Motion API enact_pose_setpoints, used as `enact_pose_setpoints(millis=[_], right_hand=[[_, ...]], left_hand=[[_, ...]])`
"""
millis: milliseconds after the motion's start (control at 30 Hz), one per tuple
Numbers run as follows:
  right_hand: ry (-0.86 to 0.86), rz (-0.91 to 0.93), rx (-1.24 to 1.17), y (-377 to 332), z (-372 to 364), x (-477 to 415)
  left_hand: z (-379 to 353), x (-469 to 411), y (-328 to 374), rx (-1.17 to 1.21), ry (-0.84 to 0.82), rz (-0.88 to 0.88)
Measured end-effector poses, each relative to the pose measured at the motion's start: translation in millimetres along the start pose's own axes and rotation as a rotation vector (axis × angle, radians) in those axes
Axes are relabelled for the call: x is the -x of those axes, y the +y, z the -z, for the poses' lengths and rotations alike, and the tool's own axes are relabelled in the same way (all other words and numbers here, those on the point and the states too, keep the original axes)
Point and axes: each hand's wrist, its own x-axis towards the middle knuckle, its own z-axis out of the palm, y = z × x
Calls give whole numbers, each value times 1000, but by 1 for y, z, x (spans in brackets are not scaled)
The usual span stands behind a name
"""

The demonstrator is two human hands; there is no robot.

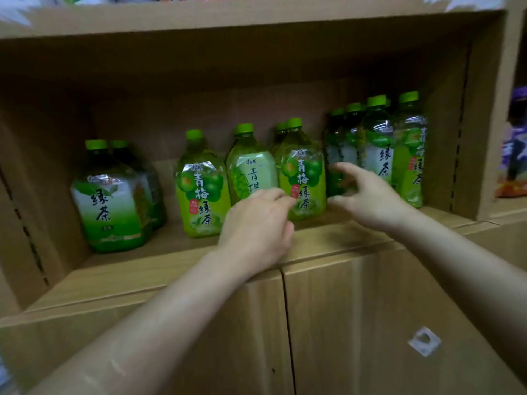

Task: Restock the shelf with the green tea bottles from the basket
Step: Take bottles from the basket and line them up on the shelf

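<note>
Behind 3 front bottles (302, 178), another bottle (281, 135) shows mostly its cap.

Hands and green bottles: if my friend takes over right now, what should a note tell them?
Left hand: empty, fingers by the middle plum tea bottles.
Right hand: open, empty, reaching toward the tall bottles on the right.
Shelf: two bottles on the left, a middle group, a right group, all upright.
Done: many bottles shelved.
Left: basket not in view, so check it; gaps remain between groups.
</note>
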Motion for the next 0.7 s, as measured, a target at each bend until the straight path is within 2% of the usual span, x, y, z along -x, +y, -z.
enact_pose_setpoints(millis=[67,167,300,367,467,600,700], right_hand=[[37,31,-41,1,34,19],[-14,93,-41,10,93,64],[-8,121,101,39,176,136],[25,62,169,62,218,181],[86,-87,261,105,275,249],[161,-362,358,167,341,348],[176,-552,422,205,375,415]], left_hand=[[-3,4,37,189,108,-123],[-9,6,97,483,208,-248],[-15,-6,188,914,272,-180],[-22,-13,252,1143,220,-153],[-37,-10,355,1309,56,-245],[-59,20,483,1379,-143,-367],[-73,51,564,1282,-254,-509]])
